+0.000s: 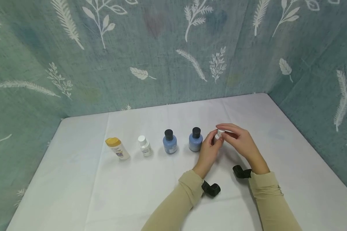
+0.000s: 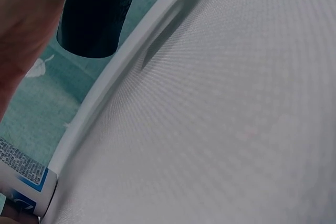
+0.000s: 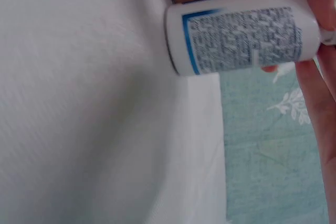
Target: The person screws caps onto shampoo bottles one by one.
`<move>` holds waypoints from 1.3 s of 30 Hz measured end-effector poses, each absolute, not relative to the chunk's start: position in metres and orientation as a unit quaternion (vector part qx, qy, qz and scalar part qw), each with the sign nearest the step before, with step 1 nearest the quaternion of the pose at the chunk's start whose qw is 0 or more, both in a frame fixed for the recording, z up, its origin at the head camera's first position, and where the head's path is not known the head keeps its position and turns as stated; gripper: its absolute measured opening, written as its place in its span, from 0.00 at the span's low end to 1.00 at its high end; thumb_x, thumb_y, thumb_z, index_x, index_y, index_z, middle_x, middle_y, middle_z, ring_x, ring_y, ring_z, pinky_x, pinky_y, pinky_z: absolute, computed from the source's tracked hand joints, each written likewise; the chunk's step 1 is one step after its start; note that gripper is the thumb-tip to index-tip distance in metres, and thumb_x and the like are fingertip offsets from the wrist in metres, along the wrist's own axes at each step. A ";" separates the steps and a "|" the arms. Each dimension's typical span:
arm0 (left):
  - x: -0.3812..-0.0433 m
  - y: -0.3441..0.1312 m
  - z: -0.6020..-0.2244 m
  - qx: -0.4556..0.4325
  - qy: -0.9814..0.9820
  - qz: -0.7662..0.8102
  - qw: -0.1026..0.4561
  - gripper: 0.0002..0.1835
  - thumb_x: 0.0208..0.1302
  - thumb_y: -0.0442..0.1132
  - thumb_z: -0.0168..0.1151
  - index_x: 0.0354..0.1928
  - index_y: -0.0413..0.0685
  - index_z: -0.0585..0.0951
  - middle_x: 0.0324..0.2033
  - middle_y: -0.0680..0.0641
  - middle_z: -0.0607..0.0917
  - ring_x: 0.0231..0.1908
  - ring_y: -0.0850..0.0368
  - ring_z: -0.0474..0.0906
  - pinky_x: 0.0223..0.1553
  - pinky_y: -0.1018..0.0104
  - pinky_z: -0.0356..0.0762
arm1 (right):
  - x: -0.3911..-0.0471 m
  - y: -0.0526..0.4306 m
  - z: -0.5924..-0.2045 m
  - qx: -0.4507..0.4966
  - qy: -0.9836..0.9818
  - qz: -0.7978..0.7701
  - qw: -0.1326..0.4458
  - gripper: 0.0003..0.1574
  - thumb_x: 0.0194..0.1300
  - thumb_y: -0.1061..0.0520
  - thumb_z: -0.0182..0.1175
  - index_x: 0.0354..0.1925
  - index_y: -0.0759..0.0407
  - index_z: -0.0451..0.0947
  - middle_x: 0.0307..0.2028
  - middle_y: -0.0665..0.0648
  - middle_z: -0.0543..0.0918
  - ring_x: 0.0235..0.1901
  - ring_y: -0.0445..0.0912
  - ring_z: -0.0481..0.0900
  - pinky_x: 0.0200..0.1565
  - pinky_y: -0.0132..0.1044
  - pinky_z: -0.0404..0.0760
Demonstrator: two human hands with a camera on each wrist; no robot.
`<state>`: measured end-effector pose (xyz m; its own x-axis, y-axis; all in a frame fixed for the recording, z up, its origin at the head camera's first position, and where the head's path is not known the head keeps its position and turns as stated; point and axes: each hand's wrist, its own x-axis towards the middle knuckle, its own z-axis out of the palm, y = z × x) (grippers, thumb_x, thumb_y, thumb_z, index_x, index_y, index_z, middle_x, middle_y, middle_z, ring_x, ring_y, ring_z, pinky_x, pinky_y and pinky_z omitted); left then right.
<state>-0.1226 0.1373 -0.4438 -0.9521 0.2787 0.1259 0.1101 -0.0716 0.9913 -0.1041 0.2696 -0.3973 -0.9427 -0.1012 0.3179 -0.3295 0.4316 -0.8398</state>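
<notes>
A small white bottle (image 3: pixel 236 35) with a blue-edged printed label stands at the right end of a row on the table. My left hand (image 1: pixel 206 154) grips its body, fingers wrapped around the side. Above, my right hand (image 1: pixel 244 144) pinches the white cap (image 1: pixel 220 131) between thumb and fingers. Much of the bottle is hidden by the hands in the head view. In the left wrist view only the lower part of the bottle (image 2: pixel 26 179) shows, its base at the white tabletop. Whether the cap is loose cannot be seen.
To the left stand two blue bottles with black caps, one (image 1: pixel 195 142) close beside my left hand, the other (image 1: pixel 170 145) farther off. Beyond them are another white bottle (image 1: pixel 145 147) and a yellow-capped white bottle (image 1: pixel 118 150). Patterned green cloth (image 1: pixel 162 64) hangs behind the white table (image 1: pixel 133 192).
</notes>
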 end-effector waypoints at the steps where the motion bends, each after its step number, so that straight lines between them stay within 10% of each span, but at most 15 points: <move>1: -0.123 0.138 -0.444 0.145 0.677 0.719 0.058 0.16 0.62 0.39 0.54 0.53 0.52 0.74 0.38 0.55 0.77 0.37 0.65 0.71 0.37 0.70 0.71 | -0.105 0.271 -0.397 0.135 -0.838 0.517 0.108 0.18 0.61 0.65 0.55 0.50 0.64 0.74 0.52 0.58 0.75 0.53 0.46 0.69 0.49 0.31 0.71; 39: -0.136 0.147 -0.471 0.139 0.681 0.716 0.064 0.17 0.61 0.45 0.57 0.53 0.60 0.74 0.34 0.53 0.75 0.35 0.65 0.70 0.36 0.71 0.71 | -0.105 0.273 -0.394 0.141 -0.840 0.514 0.104 0.18 0.59 0.68 0.55 0.49 0.65 0.74 0.52 0.59 0.73 0.53 0.46 0.68 0.50 0.44 0.71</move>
<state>-0.1358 0.1469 -0.4714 -0.9532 0.2809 0.1119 0.0974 -0.0651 0.9931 -0.1049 0.2725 -0.3941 -0.9386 -0.1303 0.3194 -0.3437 0.4314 -0.8341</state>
